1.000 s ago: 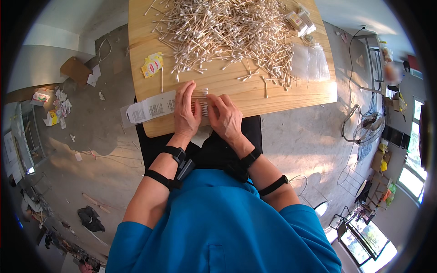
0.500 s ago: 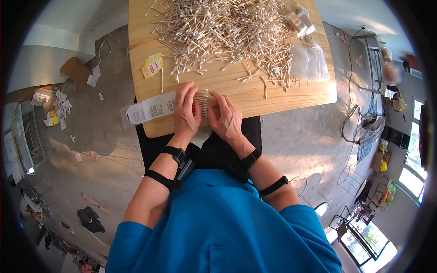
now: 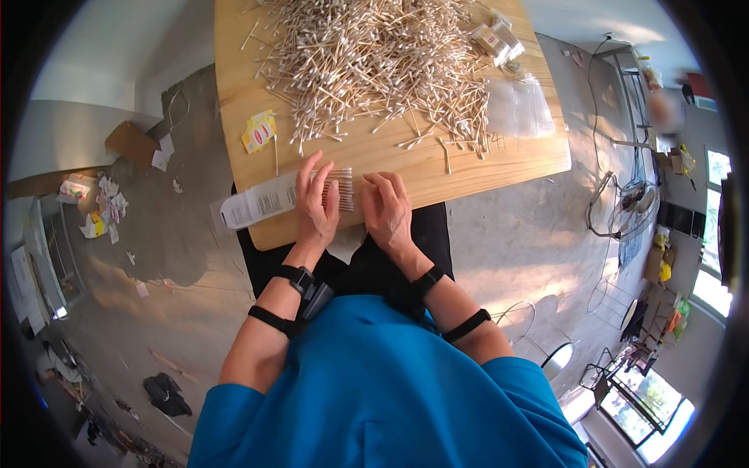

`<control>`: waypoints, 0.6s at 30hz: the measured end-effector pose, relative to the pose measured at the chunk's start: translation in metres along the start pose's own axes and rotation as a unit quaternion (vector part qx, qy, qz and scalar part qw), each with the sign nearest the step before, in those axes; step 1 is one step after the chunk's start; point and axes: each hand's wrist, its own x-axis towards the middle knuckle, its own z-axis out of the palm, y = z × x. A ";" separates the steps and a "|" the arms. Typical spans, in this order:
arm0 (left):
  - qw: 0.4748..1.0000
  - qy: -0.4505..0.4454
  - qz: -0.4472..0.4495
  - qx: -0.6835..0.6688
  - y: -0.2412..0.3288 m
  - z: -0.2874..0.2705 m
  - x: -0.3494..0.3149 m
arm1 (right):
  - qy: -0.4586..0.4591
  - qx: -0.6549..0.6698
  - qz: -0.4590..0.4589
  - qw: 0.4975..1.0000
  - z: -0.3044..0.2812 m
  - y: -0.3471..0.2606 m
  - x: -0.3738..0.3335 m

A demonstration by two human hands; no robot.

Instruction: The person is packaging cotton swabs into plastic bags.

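Cotton swabs [image 3: 345, 189], slim and white-tipped, lie parallel.

A person's bare forearms, the left [image 3: 269, 306] and the right [image 3: 456, 306], slant inward from the near side, wrists close but apart. The left hand [image 3: 316, 204] points its parted fingers toward the far side, thumb standing off to their right. Just across a gap, the right hand [image 3: 386, 209] bends its fingers left in a loose curl, its back turned up.
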 end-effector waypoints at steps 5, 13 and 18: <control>0.996 -0.078 0.027 0.013 0.004 -0.031 0.007 | -0.051 -0.042 -0.105 0.992 -0.012 -0.009 0.010; 0.983 -0.174 0.041 0.041 -0.010 -0.054 -0.002 | -0.143 -0.024 -0.130 0.981 -0.005 0.002 0.011; 0.994 -0.107 0.011 0.019 -0.012 -0.044 -0.009 | -0.035 0.079 -0.051 0.995 0.011 -0.003 0.006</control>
